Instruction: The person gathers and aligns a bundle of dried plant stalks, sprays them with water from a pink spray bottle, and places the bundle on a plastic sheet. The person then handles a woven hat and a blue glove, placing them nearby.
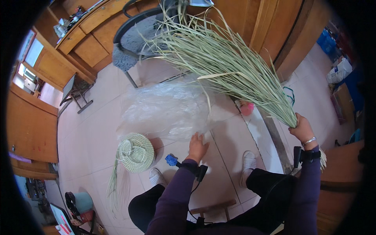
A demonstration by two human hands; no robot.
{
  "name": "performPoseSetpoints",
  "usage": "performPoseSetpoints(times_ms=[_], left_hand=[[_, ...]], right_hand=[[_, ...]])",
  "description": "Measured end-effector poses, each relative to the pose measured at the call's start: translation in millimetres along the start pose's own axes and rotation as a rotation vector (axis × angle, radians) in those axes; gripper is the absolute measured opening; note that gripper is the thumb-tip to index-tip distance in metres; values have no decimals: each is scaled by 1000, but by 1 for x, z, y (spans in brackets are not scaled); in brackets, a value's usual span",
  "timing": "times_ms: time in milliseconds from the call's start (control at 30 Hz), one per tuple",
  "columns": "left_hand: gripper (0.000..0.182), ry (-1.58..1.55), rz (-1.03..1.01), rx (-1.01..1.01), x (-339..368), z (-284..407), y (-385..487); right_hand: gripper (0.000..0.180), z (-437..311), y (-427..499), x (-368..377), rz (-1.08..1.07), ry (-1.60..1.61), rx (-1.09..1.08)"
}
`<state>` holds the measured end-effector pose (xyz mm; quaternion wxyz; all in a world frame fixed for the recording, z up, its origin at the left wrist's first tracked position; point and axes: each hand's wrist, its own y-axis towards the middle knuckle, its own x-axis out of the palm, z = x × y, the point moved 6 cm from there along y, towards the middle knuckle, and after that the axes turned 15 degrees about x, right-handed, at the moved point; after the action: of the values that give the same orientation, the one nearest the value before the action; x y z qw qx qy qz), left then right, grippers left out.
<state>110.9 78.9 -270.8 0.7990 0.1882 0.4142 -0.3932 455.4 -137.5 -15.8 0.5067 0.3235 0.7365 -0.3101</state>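
My right hand [302, 128] grips a large bundle of dried green grass stalks [235, 64] near its narrow end. The loose tips fan out up and to the left, in front of the chair. My left hand [197, 147] is empty with its fingers apart, close to the near edge of a clear plastic sheet [164, 108] spread on the floor. Left of that hand stands a round woven straw piece [136, 152] with a raised coil on it. Long unwoven strands [113, 185] trail from its left side onto the tiles.
A chair with a grey fluffy cover [124, 58] stands beyond the plastic. A pink object [246, 108] lies by the door sill under the stalks. A folding stool [75, 94] is at the far left, a lined bin [82, 202] at the lower left. A wooden cabinet [91, 48] lines the back.
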Motion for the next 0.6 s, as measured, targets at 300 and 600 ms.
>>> performPoseSetpoints(times_ms=[300,600], left_hand=[[33,280,-157,-29,41,-30,151],[30,54,34,-359,70,-90,206]], right_hand=[[37,49,11,12,-130,50,124],[36,78,22,38,-212,216,291]])
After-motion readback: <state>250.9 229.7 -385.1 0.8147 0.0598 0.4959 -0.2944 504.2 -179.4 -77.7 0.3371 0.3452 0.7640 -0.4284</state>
